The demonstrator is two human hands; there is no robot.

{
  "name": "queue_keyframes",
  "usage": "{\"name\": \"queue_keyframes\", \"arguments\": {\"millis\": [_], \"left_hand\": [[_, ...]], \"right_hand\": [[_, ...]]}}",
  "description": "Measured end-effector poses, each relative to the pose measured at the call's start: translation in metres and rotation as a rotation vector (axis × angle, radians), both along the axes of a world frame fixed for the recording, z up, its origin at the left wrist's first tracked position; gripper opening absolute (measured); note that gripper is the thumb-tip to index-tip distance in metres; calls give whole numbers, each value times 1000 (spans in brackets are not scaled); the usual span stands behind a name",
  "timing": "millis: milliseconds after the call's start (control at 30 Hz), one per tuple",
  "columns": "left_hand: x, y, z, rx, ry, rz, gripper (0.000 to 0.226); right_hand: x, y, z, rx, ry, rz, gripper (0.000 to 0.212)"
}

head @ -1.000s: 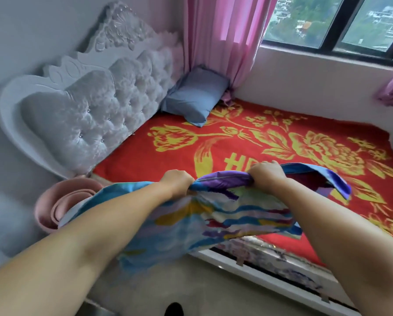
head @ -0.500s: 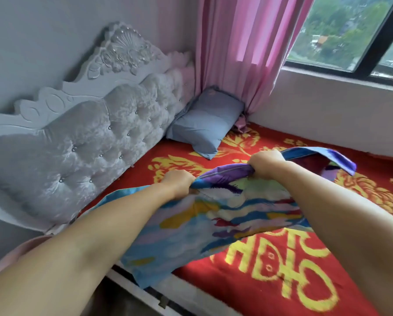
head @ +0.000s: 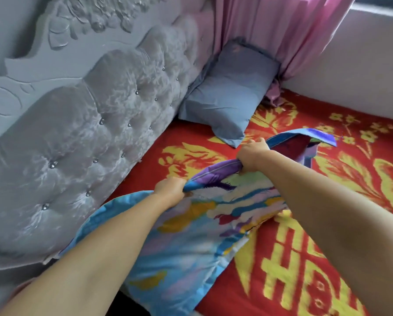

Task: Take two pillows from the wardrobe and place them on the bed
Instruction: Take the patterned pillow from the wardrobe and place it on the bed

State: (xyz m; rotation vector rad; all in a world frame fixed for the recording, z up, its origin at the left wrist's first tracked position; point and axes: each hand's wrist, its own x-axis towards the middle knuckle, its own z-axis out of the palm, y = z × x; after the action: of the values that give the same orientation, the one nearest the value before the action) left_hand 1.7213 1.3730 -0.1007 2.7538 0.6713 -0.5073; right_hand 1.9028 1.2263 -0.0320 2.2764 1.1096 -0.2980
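Note:
A colourful patterned pillow (head: 191,236), blue with yellow, purple and white, hangs over the near edge of the bed (head: 282,281), which has a red cover with yellow flowers. My left hand (head: 171,190) is shut on the pillow's upper edge near the left. My right hand (head: 252,155) grips the same edge further right and a little farther away. A plain blue pillow (head: 227,96) leans in the far corner against the headboard.
A grey tufted headboard (head: 95,137) runs along the left side of the bed. A pink curtain (head: 277,30) hangs behind the blue pillow. A white wall under the window (head: 361,69) borders the bed's far side.
I have come closer to the bed. Both hands have carried the colourful pillow forward over the red cover towards the headboard, still gripping its upper edge.

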Motion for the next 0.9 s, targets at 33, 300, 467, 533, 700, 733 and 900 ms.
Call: {"name": "queue_keyframes", "arguments": {"millis": [33,300,467,533,700,733,900], "left_hand": [[6,15,-13,-48,-2,7,28],[39,138,-143,-305,84,112,70],[14,168,-219,-380,323,-45,78],[10,173,-234,-209,249,-145,73],[67,174,-260,-213,67,136,82],[82,175,-263,-280,107,204,87],[125,194,-256,-477,106,277,78]], "right_hand": [[6,13,-15,1,-7,-14,50],[20,121,-158,371,285,-274,72],[-60,94,-266,473,470,-692,77],[-100,60,-295,550,418,-905,77],[-148,1,-338,837,306,-1633,103],[-148,-3,-343,971,313,-1795,105],[-137,-13,-351,1477,450,-1946,65]]}}
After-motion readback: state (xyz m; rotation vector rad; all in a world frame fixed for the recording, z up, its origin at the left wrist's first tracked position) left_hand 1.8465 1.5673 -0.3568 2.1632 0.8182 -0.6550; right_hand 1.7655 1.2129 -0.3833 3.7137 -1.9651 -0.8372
